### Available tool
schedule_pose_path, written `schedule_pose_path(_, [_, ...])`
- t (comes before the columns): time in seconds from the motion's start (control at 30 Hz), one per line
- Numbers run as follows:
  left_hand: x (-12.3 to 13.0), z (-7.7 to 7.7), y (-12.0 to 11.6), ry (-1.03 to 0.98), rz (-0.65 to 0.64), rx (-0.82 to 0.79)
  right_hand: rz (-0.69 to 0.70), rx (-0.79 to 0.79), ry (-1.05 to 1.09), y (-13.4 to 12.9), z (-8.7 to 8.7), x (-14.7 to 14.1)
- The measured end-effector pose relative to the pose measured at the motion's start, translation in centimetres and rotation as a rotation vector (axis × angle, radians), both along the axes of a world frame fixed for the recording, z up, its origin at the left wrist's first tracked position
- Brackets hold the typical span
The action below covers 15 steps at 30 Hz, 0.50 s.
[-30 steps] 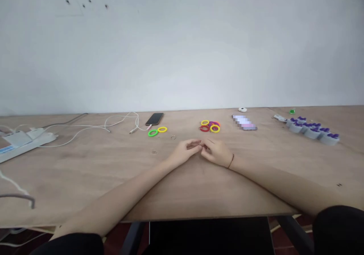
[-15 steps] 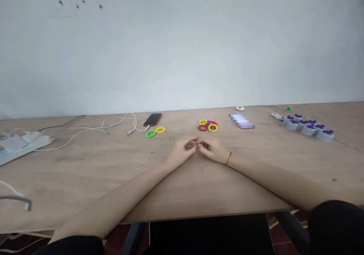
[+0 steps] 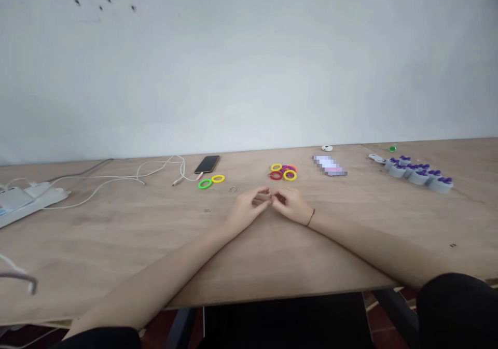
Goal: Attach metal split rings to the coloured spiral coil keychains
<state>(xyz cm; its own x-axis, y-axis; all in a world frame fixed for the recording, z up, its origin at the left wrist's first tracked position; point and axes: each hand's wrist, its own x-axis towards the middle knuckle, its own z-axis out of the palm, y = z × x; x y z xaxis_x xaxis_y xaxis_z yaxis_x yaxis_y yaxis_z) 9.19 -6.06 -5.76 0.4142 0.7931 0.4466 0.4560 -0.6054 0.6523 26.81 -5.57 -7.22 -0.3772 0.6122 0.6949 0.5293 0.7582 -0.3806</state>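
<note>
My left hand (image 3: 251, 205) and my right hand (image 3: 291, 205) meet fingertip to fingertip over the wooden table, both closed in a pinch. Between them is a small shiny metal piece (image 3: 269, 194), mostly covered by the fingers and too small to name. A thin metal ring (image 3: 233, 189) lies left of my left hand. Behind my hands sits a group of coiled wristbands: a red one (image 3: 276, 175), two yellow ones (image 3: 290, 175), and purple and orange ones partly hidden. Further left are a green coiled wristband (image 3: 205, 183) and a yellow one (image 3: 218, 178).
A black phone (image 3: 207, 164) with a white cable (image 3: 182, 170) lies at the back left, and a power strip (image 3: 50, 199) at far left. To the right are a second phone (image 3: 330, 166), a white case (image 3: 327, 148) and several grey cups with purple tops (image 3: 419, 177).
My fingers have shifted slightly around the small metal piece, the two hands staying together. The whole view has moved a little; the things on the table lie as before.
</note>
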Motion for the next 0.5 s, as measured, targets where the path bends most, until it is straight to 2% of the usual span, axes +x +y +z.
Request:
schedule_pose_path(0.1, [-0.1,0.2,-0.1,0.090,0.019,0.086,0.017,0.009,-0.038,-0.3,0.1,0.0])
schedule_pose_path(0.23, [-0.4,0.1,-0.1,0.173,0.044,0.140,0.025,-0.017,0.017,-0.5,0.3,-0.2])
schedule_pose_path(0.5, [-1.0,-0.4,0.1,0.244,0.133,0.184,-0.021,-0.186,0.112,-0.3,0.3,-1.5])
